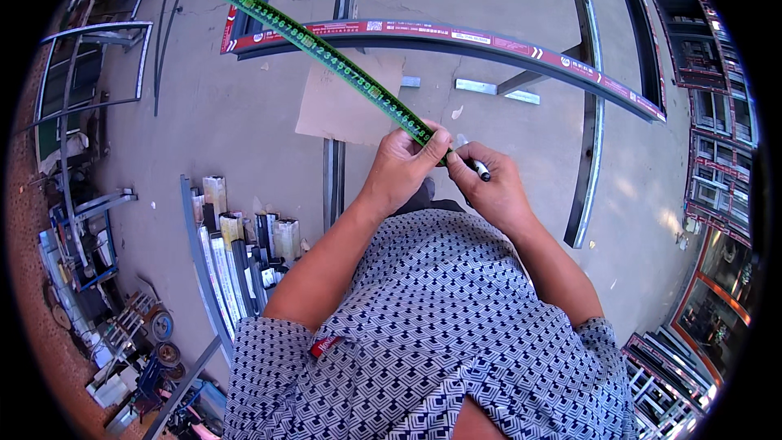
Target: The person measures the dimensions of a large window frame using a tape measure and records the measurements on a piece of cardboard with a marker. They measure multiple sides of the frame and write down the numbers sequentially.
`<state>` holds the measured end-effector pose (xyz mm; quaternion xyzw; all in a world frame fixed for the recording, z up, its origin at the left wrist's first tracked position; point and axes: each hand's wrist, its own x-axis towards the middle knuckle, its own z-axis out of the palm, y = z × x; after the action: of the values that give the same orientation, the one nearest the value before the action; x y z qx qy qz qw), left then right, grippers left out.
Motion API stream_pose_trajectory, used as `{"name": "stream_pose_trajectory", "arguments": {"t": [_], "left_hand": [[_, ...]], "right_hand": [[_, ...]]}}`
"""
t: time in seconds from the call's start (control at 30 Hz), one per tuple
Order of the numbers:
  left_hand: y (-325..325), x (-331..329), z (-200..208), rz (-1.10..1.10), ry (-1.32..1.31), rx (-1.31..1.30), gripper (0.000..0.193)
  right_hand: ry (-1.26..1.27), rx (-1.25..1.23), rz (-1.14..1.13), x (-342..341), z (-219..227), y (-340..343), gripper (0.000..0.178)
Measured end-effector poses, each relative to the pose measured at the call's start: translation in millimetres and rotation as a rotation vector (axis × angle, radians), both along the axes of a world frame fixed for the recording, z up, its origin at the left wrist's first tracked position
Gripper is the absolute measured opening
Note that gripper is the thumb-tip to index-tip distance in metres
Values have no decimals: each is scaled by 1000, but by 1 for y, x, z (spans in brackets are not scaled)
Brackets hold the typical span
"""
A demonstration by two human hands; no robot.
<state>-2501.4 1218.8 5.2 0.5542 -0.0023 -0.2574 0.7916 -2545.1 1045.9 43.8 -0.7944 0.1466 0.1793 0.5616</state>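
Note:
A green tape measure blade (326, 53) with dark markings runs from the far left edge down to my hands in front of my body. My left hand (399, 165) is closed, pinching the blade near its lower end between thumb and fingers. Close beside it, my right hand (495, 183) is closed around a marker (482, 171) with a white and black body, and its thumb touches the end of the blade. Whether a tape case lies beneath my fingers I cannot tell.
A long metal profile with red film (440, 36) crosses ahead on upright supports (588, 163). Beneath it, a cardboard sheet (346, 106) lies on the concrete floor. Bundled profile offcuts (244, 253) stand at left. Stacked frames (721, 163) line the right side, and wheeled equipment (159, 334) sits lower left.

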Motion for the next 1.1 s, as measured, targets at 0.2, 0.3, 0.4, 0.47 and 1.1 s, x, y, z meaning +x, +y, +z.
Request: {"name": "stream_pose_trajectory", "arguments": {"t": [0.2, 0.3, 0.4, 0.47, 1.1], "left_hand": [[45, -51, -16, 104, 42, 75, 38], [64, -64, -18, 135, -43, 100, 38], [76, -70, -14, 139, -43, 104, 40], [82, -70, -13, 173, -57, 95, 42], [286, -38, -18, 445, 220, -198, 35]], "right_hand": [[-146, -88, 99, -33, -8, 41, 23], [-187, -128, 143, -44, -7, 59, 22], [-162, -139, 156, -45, 2, 71, 21], [-178, -162, 162, -45, 5, 78, 22], [-148, 377, -178, -8, 0, 242, 34]]}}
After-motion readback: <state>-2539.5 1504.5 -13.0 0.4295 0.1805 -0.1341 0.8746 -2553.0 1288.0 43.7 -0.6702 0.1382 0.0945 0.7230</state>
